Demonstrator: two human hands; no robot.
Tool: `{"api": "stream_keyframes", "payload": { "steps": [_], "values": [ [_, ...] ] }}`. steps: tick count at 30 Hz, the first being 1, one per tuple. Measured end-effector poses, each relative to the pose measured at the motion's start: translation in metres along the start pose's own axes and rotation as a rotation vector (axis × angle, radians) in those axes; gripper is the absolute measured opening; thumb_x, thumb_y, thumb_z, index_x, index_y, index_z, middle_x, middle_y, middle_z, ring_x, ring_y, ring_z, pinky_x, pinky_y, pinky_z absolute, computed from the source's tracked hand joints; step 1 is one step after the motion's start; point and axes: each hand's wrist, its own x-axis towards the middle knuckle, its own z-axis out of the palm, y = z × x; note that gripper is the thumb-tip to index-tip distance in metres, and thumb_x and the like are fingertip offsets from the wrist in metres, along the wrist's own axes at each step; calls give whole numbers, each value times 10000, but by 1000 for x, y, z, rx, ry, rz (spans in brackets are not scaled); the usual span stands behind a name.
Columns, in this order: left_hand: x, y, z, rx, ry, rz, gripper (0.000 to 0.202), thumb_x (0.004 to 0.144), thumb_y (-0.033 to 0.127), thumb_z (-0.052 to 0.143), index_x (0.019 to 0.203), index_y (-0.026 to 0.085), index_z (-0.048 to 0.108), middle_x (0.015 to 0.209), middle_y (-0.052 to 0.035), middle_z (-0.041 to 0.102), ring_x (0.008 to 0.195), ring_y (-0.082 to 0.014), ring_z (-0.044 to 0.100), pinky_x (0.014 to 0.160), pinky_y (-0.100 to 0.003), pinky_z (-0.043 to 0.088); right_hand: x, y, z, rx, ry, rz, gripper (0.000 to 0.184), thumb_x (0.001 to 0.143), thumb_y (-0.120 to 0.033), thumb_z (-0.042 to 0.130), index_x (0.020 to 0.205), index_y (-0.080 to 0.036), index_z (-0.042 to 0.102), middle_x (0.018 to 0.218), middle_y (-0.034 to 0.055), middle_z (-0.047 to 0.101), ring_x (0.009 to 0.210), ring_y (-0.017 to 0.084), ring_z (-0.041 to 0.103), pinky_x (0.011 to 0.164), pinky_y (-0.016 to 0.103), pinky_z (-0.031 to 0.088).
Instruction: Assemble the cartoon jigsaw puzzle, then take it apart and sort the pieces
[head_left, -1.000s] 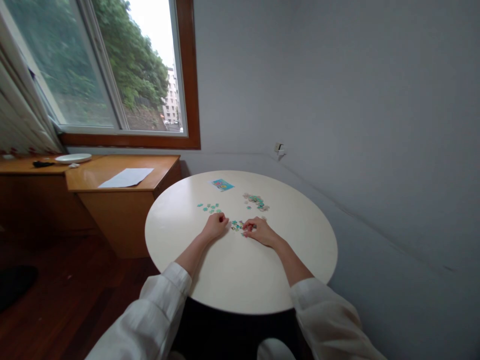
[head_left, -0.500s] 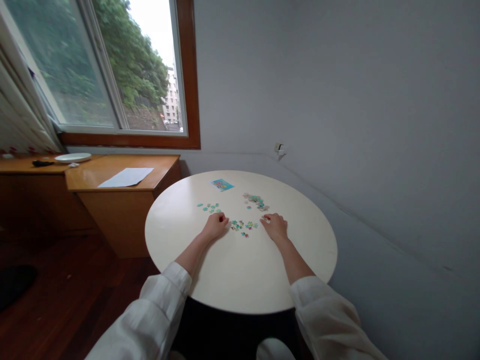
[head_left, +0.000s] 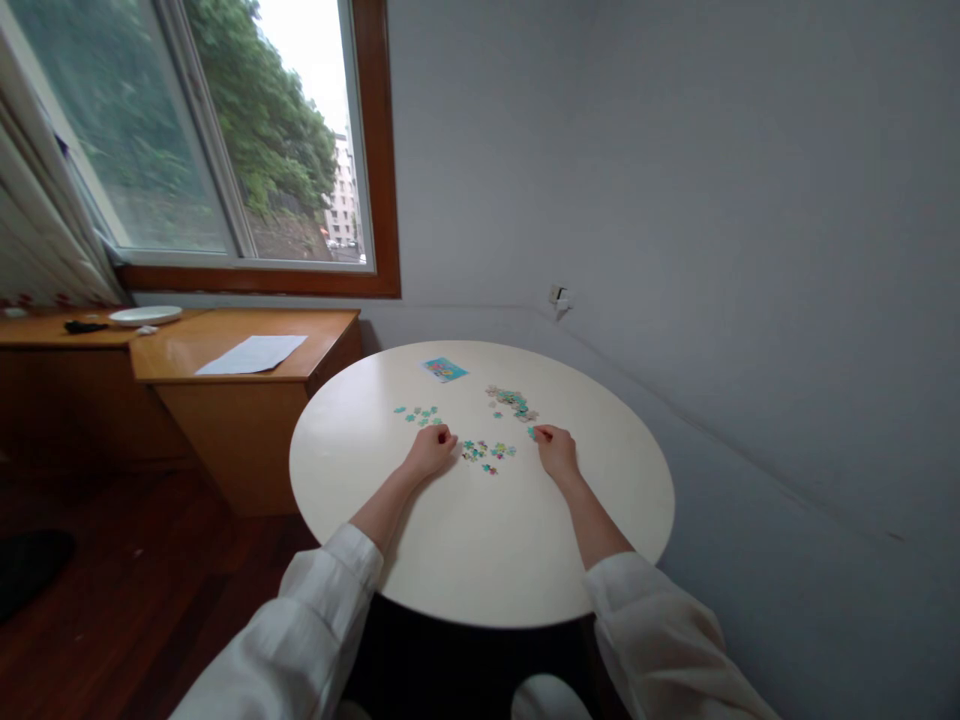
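Observation:
My right hand [head_left: 557, 450] pinches a teal jigsaw puzzle piece [head_left: 532, 433] between thumb and fingers, just in front of a heap of puzzle pieces [head_left: 514, 402], many of them lying grey side up. My left hand [head_left: 431, 449] rests on the table with its fingers curled closed; whatever may be inside them is hidden. Between both hands lies a loose group of colourful puzzle pieces [head_left: 489, 453]. Beyond my left hand, several green-teal pieces [head_left: 421, 415] are spread out flat.
A small blue picture card [head_left: 445, 370] lies at the far side of the round white table [head_left: 480, 560]. To the left stands a wooden desk [head_left: 225, 420] with a sheet of paper [head_left: 253, 354] and a white plate [head_left: 146, 316]. A wall borders the right side.
My right hand has shifted slightly right, and a teal puzzle piece now shows at its fingertips. My left hand has stayed nearly still.

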Motion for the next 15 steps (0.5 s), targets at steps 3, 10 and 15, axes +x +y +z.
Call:
{"api": "stream_keyframes", "payload": {
  "steps": [3,10,15],
  "values": [
    [0,0,0,-1,4,2,244,697,236,488,484,183,380,470,60,378,504,-93,348,544,-238,265,2,-1,3,106,-2,10,243,753,-243,494,856,-172,701,855,76,723,780,194,646,725,299,484],
    [-1,0,0,-19,-8,-18,252,704,242,490,482,184,386,466,59,377,506,-96,355,541,-242,265,5,-2,12,312,-62,41,237,715,-261,550,859,-145,697,928,101,714,839,204,651,787,332,496],
    [-1,3,-3,-50,-40,-56,257,717,266,491,490,180,406,466,61,375,503,-94,363,533,-239,272,9,-10,8,409,-138,70,279,701,-291,583,909,-141,694,942,101,710,863,216,646,783,348,501]
  ]
}}
